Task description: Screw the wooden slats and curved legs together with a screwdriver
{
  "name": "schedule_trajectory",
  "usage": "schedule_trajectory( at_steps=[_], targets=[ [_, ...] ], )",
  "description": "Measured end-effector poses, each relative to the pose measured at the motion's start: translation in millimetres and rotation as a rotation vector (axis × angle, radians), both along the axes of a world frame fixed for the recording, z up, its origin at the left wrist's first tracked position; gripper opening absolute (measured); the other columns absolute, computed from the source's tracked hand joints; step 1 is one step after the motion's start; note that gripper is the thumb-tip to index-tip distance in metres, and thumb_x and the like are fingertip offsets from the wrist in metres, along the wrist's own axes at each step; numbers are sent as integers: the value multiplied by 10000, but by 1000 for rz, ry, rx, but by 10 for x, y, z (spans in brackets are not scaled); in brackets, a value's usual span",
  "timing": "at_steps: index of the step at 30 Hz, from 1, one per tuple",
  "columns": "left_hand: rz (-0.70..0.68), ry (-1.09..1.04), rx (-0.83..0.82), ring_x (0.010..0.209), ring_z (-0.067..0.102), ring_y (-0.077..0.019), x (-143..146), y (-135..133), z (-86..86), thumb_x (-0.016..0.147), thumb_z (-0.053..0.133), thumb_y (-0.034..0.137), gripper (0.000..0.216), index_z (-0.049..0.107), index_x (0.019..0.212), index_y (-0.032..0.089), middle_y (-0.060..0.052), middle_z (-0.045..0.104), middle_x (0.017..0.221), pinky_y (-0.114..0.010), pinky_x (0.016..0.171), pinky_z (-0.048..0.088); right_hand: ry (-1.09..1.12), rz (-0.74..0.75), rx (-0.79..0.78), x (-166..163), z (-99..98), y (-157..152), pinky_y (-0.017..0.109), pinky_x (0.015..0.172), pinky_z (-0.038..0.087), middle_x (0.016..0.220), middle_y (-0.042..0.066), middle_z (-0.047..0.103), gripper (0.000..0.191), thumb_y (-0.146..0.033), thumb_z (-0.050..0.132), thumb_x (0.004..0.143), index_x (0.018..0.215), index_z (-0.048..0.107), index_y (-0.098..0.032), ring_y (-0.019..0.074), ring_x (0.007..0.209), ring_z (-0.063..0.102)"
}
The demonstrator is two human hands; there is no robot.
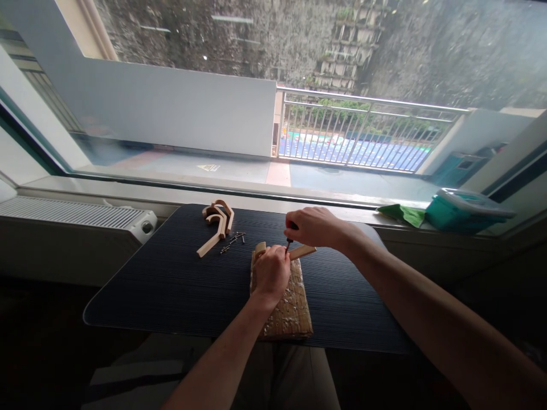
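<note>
My left hand (270, 271) is closed over a pale wooden piece (302, 251) that rests on a brown board wrapped in clear film (287, 315). My right hand (315, 226) is closed round the dark handle of a screwdriver (289, 242), whose tip points down at the wooden piece just beside my left hand. Both hands work above the far end of the board, on a dark ribbed tabletop (179, 290).
Curved wooden parts (217, 222) and a few loose screws (233, 240) lie at the table's far left. A white radiator (77, 215) stands on the left. On the window sill at the right sit a green cloth (404, 213) and a teal box (464, 209).
</note>
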State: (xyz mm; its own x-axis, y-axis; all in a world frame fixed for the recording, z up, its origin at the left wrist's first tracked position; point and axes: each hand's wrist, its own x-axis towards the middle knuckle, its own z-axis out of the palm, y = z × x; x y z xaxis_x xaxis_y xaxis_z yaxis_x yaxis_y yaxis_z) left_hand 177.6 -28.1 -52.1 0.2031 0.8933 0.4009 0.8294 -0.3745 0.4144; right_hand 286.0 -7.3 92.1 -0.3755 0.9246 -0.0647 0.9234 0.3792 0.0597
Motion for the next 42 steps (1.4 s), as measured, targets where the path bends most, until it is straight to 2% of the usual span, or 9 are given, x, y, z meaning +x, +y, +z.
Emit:
schedule_trajectory(
  at_steps=[4, 10, 13, 16, 24, 28, 31, 38, 42],
  targets=[
    [-7, 5, 6, 830, 587, -189, 0, 1, 6, 869, 473, 201, 147, 618, 857, 174, -41, 666, 874, -296, 769, 406, 23, 47, -15, 24, -2, -9, 260, 542, 286, 781, 40, 666, 213, -314, 474, 807, 897, 643, -221, 148, 669, 543],
    [-8, 9, 2, 833, 581, -189, 3, -6, 12, 871, 474, 203, 144, 612, 841, 176, -43, 663, 878, -297, 765, 402, -83, -64, 63, -23, -57, 23, 285, 543, 294, 797, 118, 673, 335, -384, 398, 854, 884, 645, -161, 197, 687, 581],
    [-12, 1, -7, 831, 580, -190, 2, -7, 11, 869, 478, 206, 140, 607, 824, 177, -44, 660, 867, -299, 760, 399, -60, -15, 41, -19, -57, 20, 273, 538, 294, 796, 82, 676, 275, -356, 465, 808, 963, 621, -190, 177, 661, 571],
    [-15, -2, -15, 830, 579, -187, 1, -5, 16, 872, 473, 198, 148, 612, 824, 179, -45, 659, 858, -299, 764, 397, -44, 26, 25, -11, -59, 4, 266, 529, 292, 783, 62, 675, 240, -316, 462, 809, 952, 618, -203, 168, 655, 574],
    [-20, 2, -6, 831, 580, -182, 1, -3, 17, 878, 467, 211, 158, 607, 812, 183, -37, 664, 861, -293, 777, 390, -146, -95, 67, -74, -39, -24, 281, 553, 342, 811, 135, 681, 340, -383, 408, 852, 874, 646, -141, 221, 731, 621],
    [-15, 12, -2, 825, 578, -186, -2, -5, 9, 872, 475, 216, 154, 597, 784, 185, -27, 663, 848, -293, 759, 390, -104, -10, 5, -49, -6, -36, 263, 546, 331, 831, 74, 687, 265, -323, 491, 795, 988, 618, -192, 190, 710, 607],
    [-21, 17, 7, 823, 578, -186, -3, -2, 5, 870, 479, 219, 149, 596, 783, 186, -23, 663, 855, -293, 751, 388, -98, 40, -18, -42, -8, -54, 261, 537, 316, 835, 54, 688, 227, -258, 455, 813, 953, 627, -208, 173, 701, 599],
    [-31, -13, 6, 830, 582, -181, -8, 8, -3, 864, 484, 212, 142, 594, 777, 186, -25, 664, 856, -292, 777, 386, -145, 47, -21, -80, -36, -46, 272, 554, 334, 838, 76, 695, 238, -213, 427, 810, 884, 650, -179, 183, 710, 607],
    [-26, -33, 2, 834, 582, -182, -7, 10, -17, 854, 503, 217, 116, 593, 787, 189, -20, 664, 854, -288, 765, 388, -143, 2, -20, -67, -64, -8, 277, 582, 356, 857, 93, 694, 260, -254, 422, 809, 896, 655, -180, 191, 727, 610]
  ],
)
